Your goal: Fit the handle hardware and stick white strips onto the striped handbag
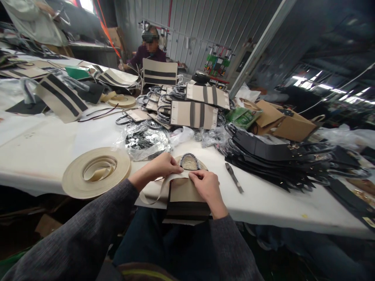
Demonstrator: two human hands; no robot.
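Note:
In front of me a beige bag panel with dark bands lies over the table's near edge. A dark curved handle, seemingly wrapped in clear film, rises from its far side. My left hand is closed in a pinch on a pale tape strip at the panel's top edge; the strip loops down below that hand. My right hand pinches the strip's other part at the same edge, its fingertips close to the left ones. The strip's end under the fingers is hidden.
A large tape roll lies left. Ahead are a plastic bag of small metal pieces and stacked beige panels. A cutter-like tool and a black bag-piece pile lie right. A person sits across the table.

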